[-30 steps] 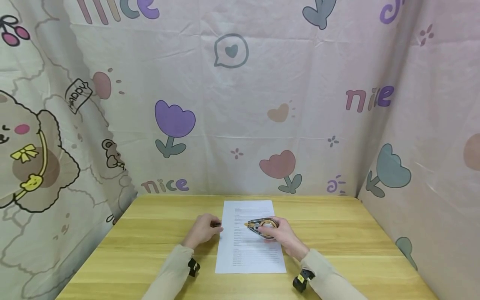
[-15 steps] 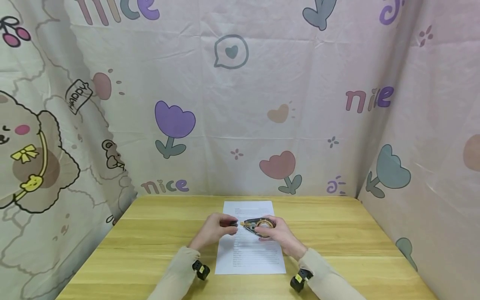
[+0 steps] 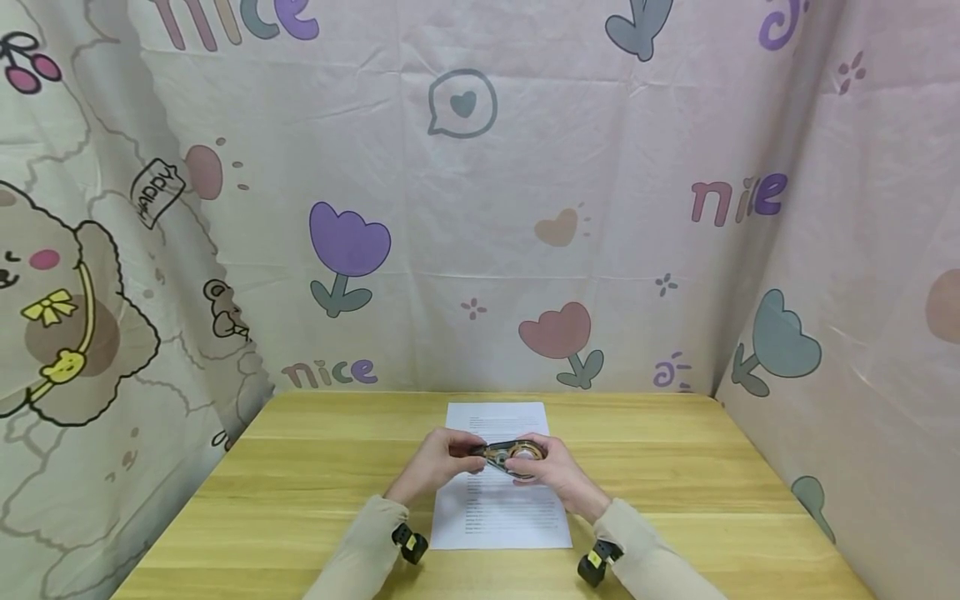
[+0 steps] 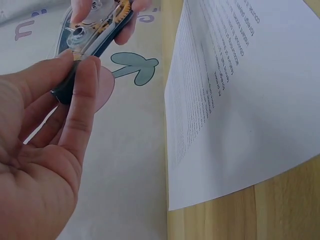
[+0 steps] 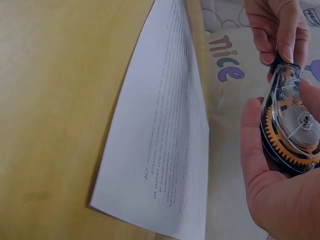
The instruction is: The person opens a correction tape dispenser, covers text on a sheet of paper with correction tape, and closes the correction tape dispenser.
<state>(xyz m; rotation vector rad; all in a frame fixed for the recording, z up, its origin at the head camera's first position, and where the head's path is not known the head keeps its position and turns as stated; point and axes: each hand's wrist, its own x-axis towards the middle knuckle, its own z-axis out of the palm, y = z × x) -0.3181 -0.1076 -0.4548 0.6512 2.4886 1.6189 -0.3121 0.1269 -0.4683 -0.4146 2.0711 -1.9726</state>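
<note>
My right hand [image 3: 558,471] grips a correction tape dispenser [image 5: 285,127] by its round body, with orange gear wheels showing through the clear case. At the dispenser's narrow tip, my left hand [image 3: 438,462] pinches a small dark cap [image 4: 65,91] between thumb and fingers. The cap covers the tip, so the tip itself is hidden. Both hands are above a printed sheet of paper [image 3: 498,517]. In the right wrist view, the left hand [image 5: 282,30] meets the dispenser at its upper end.
Under the paper is a light wooden table [image 3: 315,467]. A patterned cloth [image 3: 450,225] with flowers and lettering hangs behind it and along both sides. Small black cameras are strapped to both wrists.
My left hand has moved right from the paper's left edge, bringing the cap onto the dispenser's tip. The right hand has barely shifted and keeps its grip.
</note>
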